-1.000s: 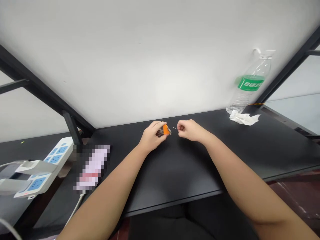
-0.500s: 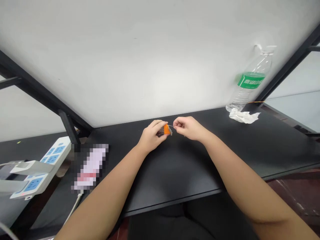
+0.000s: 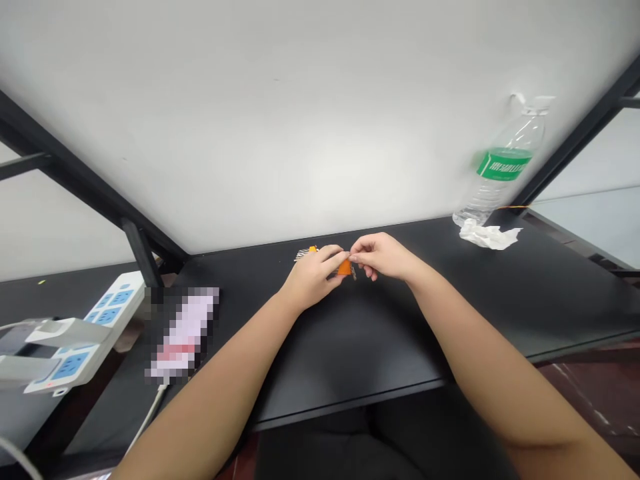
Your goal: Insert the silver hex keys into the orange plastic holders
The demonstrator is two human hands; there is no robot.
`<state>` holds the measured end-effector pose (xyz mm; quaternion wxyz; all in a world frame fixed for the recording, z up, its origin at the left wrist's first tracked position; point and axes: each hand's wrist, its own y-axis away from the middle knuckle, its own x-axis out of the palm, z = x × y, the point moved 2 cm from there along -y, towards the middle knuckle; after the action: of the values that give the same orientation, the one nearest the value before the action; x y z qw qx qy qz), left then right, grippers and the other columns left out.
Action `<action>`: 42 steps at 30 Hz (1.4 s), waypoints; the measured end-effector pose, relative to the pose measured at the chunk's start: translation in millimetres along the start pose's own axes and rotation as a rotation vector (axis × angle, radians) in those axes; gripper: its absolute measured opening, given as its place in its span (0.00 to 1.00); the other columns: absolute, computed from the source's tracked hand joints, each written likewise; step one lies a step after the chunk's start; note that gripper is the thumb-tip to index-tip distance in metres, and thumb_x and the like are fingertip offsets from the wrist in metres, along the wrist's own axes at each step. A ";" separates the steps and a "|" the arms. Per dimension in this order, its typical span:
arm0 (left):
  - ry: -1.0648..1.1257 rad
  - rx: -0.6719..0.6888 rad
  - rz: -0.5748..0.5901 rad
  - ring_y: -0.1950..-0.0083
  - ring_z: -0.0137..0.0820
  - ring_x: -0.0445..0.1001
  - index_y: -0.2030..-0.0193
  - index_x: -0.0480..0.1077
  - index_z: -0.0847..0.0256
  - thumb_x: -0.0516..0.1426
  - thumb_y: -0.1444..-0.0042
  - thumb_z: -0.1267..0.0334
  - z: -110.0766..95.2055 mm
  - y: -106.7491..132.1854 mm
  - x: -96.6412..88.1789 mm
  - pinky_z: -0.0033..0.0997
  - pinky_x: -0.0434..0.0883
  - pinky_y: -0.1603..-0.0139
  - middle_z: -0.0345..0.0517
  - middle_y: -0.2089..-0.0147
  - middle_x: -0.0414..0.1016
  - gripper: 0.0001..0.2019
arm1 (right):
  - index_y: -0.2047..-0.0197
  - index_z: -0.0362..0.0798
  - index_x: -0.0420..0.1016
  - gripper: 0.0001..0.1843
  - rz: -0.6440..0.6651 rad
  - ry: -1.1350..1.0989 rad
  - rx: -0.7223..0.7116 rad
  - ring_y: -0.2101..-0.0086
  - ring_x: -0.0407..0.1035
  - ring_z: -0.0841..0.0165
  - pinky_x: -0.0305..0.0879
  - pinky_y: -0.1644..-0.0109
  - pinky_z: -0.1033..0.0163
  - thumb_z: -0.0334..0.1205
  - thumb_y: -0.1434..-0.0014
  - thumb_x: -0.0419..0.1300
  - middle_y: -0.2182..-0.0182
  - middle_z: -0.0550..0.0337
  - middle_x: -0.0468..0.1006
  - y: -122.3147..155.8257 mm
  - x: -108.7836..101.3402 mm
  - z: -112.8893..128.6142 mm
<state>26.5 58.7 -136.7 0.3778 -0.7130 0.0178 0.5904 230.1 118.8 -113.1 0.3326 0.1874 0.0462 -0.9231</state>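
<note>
My left hand [image 3: 316,275] is closed around an orange hex key holder [image 3: 345,267] above the black tabletop. Metal hex keys [image 3: 302,254] stick out of the holder past the back of that hand, and their bent ends show at its right side. My right hand [image 3: 376,256] is closed in a pinch right at the holder's right end, its fingertips touching or nearly touching the left fingers. The hex key in this pinch is mostly hidden by the fingers.
A clear bottle with a green label [image 3: 505,163] leans on the wall at the back right, beside a crumpled tissue [image 3: 490,235]. To the left are a white power strip [image 3: 95,327] with plugs and a blurred-out phone-like object [image 3: 185,333] with a cable.
The hex key that showed between my hands is now mostly covered. My left hand and the holder have shifted right, up against my right fingertips, and more key ends show behind the left hand.
</note>
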 end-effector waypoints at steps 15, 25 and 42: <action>0.099 -0.179 0.117 0.48 0.36 0.76 0.39 0.68 0.52 0.58 0.38 0.63 -0.7 -0.7 5.7 0.32 0.73 0.56 0.47 0.40 0.71 0.20 | 0.55 0.49 0.68 0.11 -0.209 0.529 -0.233 0.67 0.67 0.70 0.58 0.64 0.65 0.45 0.37 0.61 0.61 0.59 0.76 4.1 22.2 8.6; 0.228 -0.193 0.290 0.55 0.35 0.75 0.56 0.74 0.58 0.54 0.35 0.65 5.6 0.9 17.1 0.36 0.71 0.53 0.45 0.57 0.76 0.07 | 0.62 0.46 0.74 0.03 -0.006 0.672 -0.216 0.60 0.68 0.68 0.61 0.57 0.65 0.37 0.38 0.62 0.61 0.56 0.75 -19.1 39.2 -25.2; -0.054 -0.495 0.246 0.30 0.48 0.63 0.38 0.71 0.58 0.57 0.37 0.55 45.6 11.0 16.1 0.49 0.65 0.33 0.52 0.31 0.67 0.22 | 0.61 0.50 0.79 0.07 -0.373 0.678 0.250 0.65 0.69 0.66 0.57 0.65 0.64 0.39 0.42 0.61 0.62 0.56 0.79 -26.6 -42.4 -60.4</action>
<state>-11.6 83.1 -156.9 0.1176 -0.7600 -0.0507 0.6372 262.3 177.4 -154.1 0.0999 0.5085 0.0737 -0.8521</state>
